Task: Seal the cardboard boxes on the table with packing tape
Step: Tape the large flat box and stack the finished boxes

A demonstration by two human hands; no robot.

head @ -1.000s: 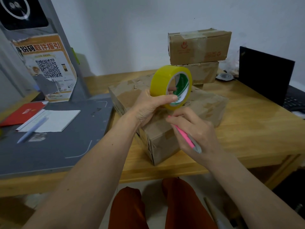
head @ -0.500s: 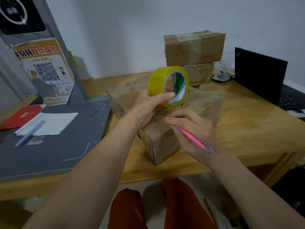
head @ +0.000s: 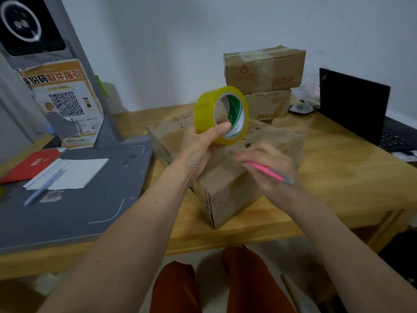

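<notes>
My left hand [head: 200,147] grips a yellow roll of packing tape [head: 204,111], held upright above a worn cardboard box [head: 228,195] that lies on the wooden table [head: 338,168]. My thumb lies across the roll's rim. Just right of it my right hand [head: 270,168] holds a pink utility knife [head: 268,170], its fingers curled over the box's top. Behind, two smaller cardboard boxes stand stacked: the upper one [head: 264,68] has clear tape on top, the lower one [head: 268,105] sits under it.
A grey mat [head: 74,211] covers the table's left part, with a white notepad [head: 74,170], a pale blue pen [head: 42,188] and a red booklet [head: 29,163]. A QR-code sign [head: 65,105] leans on a grey stand. An open black laptop [head: 354,105] stands at the right.
The tape roll has tilted a little, showing more of its core, and my right hand has drawn slightly right and away from the roll. The view shifted a bit.
</notes>
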